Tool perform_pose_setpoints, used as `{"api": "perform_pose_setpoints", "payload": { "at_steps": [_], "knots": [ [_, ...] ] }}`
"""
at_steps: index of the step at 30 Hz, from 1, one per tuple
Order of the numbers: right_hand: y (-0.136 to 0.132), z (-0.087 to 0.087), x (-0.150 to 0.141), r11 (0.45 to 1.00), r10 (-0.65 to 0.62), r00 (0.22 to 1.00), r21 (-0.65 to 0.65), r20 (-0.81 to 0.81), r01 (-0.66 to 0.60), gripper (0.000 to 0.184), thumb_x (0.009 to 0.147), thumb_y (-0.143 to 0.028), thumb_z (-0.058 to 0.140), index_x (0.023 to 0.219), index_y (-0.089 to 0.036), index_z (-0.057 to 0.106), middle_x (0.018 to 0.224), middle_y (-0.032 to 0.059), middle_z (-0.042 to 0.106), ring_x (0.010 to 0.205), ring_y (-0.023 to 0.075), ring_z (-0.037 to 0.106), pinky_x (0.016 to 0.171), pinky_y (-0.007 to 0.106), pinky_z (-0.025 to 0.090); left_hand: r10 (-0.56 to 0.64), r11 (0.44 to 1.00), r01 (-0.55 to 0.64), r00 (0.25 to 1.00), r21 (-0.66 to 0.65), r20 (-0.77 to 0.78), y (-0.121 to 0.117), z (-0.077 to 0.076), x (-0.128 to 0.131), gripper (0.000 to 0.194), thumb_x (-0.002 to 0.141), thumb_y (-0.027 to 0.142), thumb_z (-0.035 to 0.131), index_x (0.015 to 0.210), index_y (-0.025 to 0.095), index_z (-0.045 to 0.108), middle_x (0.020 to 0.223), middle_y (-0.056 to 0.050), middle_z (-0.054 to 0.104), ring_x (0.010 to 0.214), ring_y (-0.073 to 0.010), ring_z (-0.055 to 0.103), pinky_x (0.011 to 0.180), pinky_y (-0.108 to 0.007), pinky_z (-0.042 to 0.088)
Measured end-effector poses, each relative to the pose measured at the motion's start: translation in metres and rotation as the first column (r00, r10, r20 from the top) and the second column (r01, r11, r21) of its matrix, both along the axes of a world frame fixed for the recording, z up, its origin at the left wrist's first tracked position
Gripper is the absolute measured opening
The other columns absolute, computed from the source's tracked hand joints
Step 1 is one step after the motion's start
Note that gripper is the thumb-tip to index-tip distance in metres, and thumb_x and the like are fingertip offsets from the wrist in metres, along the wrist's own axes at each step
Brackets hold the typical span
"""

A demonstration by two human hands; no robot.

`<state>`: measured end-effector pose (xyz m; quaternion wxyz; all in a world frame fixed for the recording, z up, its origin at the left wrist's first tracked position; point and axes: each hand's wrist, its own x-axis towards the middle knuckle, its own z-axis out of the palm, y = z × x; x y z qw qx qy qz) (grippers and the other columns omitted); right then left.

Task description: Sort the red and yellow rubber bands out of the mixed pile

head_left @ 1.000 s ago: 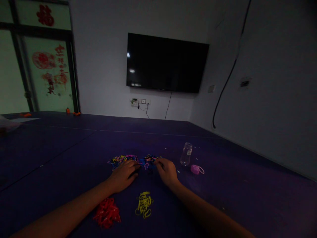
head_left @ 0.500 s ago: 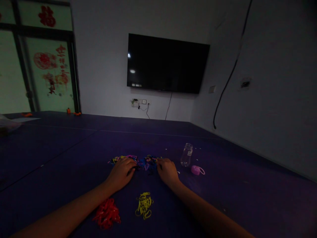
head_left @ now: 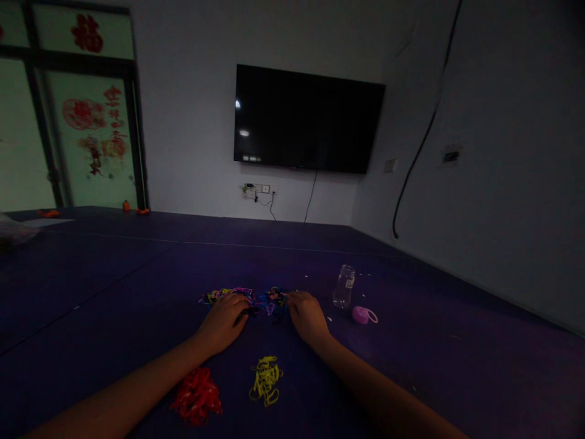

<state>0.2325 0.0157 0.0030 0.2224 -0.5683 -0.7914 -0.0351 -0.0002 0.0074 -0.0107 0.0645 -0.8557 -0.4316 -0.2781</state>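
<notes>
A tangled pile of multicoloured rubber bands (head_left: 269, 302) lies on the purple tabletop, spreading from beneath one hand to the other. My left hand (head_left: 225, 320) rests over the pile's left part, its fingers curled down onto the bands and its thumb near dark ones. At the right edge of the pile, my right hand (head_left: 308, 317) has its fingertips drawn together on some bands. Exactly which bands each hand grips is hidden. Closer to me, a heap of red rubber bands (head_left: 197, 396) sits beside my left forearm, with a smaller group of yellow rubber bands (head_left: 265, 381) to its right.
A clear bottle without a lid (head_left: 344, 286) stands right of my right hand. Its apparent pink cap with a loop (head_left: 364, 315) lies beside it. Small white scraps dot the table (head_left: 137, 274). A plastic bag (head_left: 16, 231) is at far left; a television (head_left: 308, 119) hangs on the wall.
My right hand has shifted very slightly left along the edge of the pile. My left hand stays almost in place, and the red and yellow heaps look unchanged.
</notes>
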Motion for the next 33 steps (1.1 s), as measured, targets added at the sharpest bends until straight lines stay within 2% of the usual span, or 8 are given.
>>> {"api": "perform_pose_setpoints", "payload": {
  "at_steps": [6, 20, 33],
  "knots": [
    [-0.0005, -0.0012, 0.0001, 1.0, 0.016, 1.0, 0.017, 0.016, -0.016, 0.028, 0.091, -0.016, 0.039, 0.092, -0.017, 0.067, 0.099, 0.0074, 0.068, 0.097, 0.02, 0.058, 0.086, 0.027, 0.037, -0.003, 1.0, 0.003, 1.0, -0.002, -0.004, 0.0002, 0.0003, 0.0003, 0.023, 0.082, 0.013, 0.052, 0.102, 0.019, 0.061, 0.109, -0.007, 0.064, 0.105, -0.0242, 0.055, 0.093, -0.043, 0.041],
    [0.0002, -0.0035, -0.0006, 0.996, 0.046, 0.999, 0.078, -0.008, -0.045, 0.022, 0.087, -0.016, 0.044, 0.077, -0.019, 0.064, 0.085, 0.0044, 0.067, 0.085, 0.0174, 0.059, 0.08, 0.026, 0.038, -0.009, 1.0, 0.009, 1.0, -0.006, -0.009, -0.0012, 0.0012, 0.001, 0.023, 0.081, 0.012, 0.051, 0.101, 0.018, 0.061, 0.107, -0.007, 0.064, 0.103, -0.024, 0.056, 0.093, -0.043, 0.042],
    [0.0018, -0.0031, 0.0, 0.997, 0.074, 0.995, 0.013, 0.066, -0.075, 0.026, 0.088, -0.015, 0.04, 0.081, -0.017, 0.065, 0.092, 0.0068, 0.068, 0.094, 0.0188, 0.059, 0.086, 0.026, 0.036, -0.015, 1.0, 0.015, 1.0, -0.019, 0.003, -0.0003, 0.0, 0.0007, 0.026, 0.081, 0.012, 0.05, 0.103, 0.019, 0.061, 0.107, -0.007, 0.065, 0.104, -0.0236, 0.056, 0.095, -0.042, 0.042]
  ]
}}
